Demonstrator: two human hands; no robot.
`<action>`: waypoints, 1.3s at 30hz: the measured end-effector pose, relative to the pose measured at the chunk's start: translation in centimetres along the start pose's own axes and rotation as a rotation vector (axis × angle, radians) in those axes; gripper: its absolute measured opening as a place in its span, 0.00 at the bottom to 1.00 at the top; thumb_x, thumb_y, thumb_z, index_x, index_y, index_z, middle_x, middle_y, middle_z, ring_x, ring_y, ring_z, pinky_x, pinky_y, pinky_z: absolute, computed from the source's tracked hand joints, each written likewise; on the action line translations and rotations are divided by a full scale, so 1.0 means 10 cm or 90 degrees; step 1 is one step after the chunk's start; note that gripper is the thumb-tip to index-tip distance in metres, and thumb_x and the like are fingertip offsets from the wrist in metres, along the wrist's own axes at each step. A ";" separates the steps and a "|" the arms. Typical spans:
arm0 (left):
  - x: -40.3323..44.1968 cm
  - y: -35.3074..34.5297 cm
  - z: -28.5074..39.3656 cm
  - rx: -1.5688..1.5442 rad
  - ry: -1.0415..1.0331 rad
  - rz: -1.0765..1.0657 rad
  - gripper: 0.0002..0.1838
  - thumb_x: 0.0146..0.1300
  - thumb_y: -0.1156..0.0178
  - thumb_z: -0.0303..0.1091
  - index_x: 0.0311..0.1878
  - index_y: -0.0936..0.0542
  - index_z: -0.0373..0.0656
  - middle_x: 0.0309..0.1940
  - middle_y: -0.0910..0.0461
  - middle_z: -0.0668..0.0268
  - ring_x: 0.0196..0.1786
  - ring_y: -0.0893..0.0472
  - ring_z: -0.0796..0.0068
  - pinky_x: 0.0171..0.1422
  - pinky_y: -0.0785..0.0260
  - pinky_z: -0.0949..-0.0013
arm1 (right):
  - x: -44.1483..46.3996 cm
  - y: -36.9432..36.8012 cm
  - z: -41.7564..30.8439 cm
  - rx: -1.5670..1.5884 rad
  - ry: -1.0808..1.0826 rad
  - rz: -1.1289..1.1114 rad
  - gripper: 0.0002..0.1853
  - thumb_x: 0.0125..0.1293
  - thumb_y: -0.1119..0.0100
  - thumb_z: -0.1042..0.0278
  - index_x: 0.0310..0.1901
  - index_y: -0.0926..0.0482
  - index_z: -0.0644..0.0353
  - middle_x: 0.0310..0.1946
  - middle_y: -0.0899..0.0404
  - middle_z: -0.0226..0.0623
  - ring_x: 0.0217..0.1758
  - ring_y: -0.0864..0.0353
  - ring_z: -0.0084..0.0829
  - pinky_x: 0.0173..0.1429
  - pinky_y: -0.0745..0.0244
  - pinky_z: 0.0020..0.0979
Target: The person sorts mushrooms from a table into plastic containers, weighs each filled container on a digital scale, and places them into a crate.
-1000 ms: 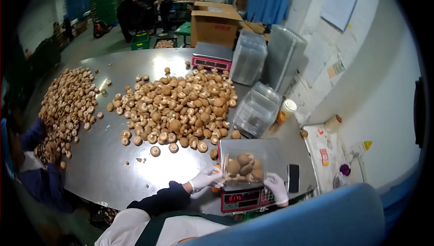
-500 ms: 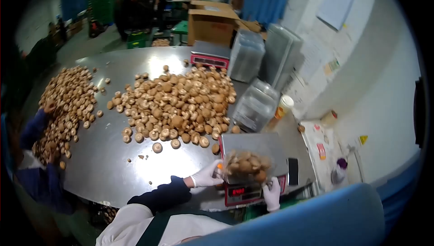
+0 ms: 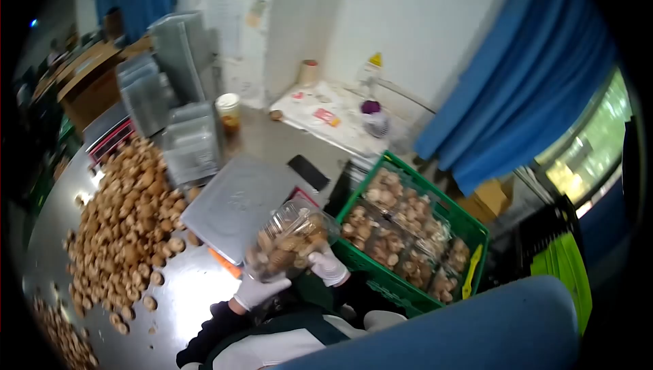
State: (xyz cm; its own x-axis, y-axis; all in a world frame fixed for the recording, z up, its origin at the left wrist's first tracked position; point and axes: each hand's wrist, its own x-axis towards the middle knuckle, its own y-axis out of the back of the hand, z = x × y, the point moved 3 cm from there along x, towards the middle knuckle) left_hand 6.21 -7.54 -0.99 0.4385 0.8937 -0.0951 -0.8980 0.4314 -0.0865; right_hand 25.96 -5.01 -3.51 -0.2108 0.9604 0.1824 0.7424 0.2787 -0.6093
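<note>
A clear plastic box of brown mushrooms (image 3: 284,242) is held up in front of my body, off the scale. My left hand (image 3: 260,292), in a white glove, grips it from the near left side. Closed on its near right side is my right hand (image 3: 329,267), gloved the same way. Just beyond the box lies the bare grey plate of the weighing scale (image 3: 238,201). To the right stands a green crate (image 3: 360,276) holding several clear boxes of mushrooms (image 3: 412,212). Motion blur hides whether the held box's lid is fastened.
A big heap of loose mushrooms (image 3: 126,217) covers the metal table on the left. Stacked clear boxes (image 3: 190,142), a white-lidded jar (image 3: 229,113) and a black phone (image 3: 308,172) are beyond the scale. A blue curtain (image 3: 510,64) hangs at right.
The box of mushrooms has been lifted off the scale toward my body, both hands now gripping it. My view has swung right, bringing the green crate into sight.
</note>
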 end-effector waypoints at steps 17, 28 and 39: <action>-0.19 0.46 -0.42 0.171 0.118 -0.006 0.28 0.60 0.37 0.30 0.63 0.32 0.38 0.46 0.22 0.61 0.44 0.21 0.76 0.51 0.28 0.73 | -2.09 2.68 -2.85 -0.088 0.380 0.687 0.25 0.69 0.47 0.52 0.59 0.29 0.63 0.55 0.26 0.38 0.56 0.26 0.33 0.60 0.29 0.36; -0.61 0.60 -0.61 0.163 0.153 0.184 0.28 0.62 0.37 0.35 0.64 0.32 0.36 0.47 0.21 0.57 0.44 0.20 0.74 0.50 0.27 0.72 | -0.90 2.66 -2.85 -1.229 -0.305 1.155 0.30 0.56 0.36 0.58 0.60 0.32 0.55 0.61 0.31 0.44 0.59 0.29 0.47 0.59 0.33 0.47; -1.30 0.53 -0.11 0.335 0.276 0.394 0.32 0.63 0.40 0.48 0.64 0.31 0.38 0.51 0.22 0.52 0.48 0.19 0.61 0.52 0.26 0.65 | 2.79 0.07 -0.89 -0.851 0.308 -0.104 0.12 0.61 0.40 0.67 0.44 0.20 0.62 0.39 0.18 0.46 0.45 0.19 0.44 0.52 0.26 0.36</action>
State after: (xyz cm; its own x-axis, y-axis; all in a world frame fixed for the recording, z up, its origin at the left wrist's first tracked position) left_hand -4.18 -17.05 -1.30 -0.2457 0.9054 -0.3463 -0.8310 -0.0128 0.5562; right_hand 26.27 21.89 7.97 -0.3191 0.7458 0.5848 0.8195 -0.0928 0.5655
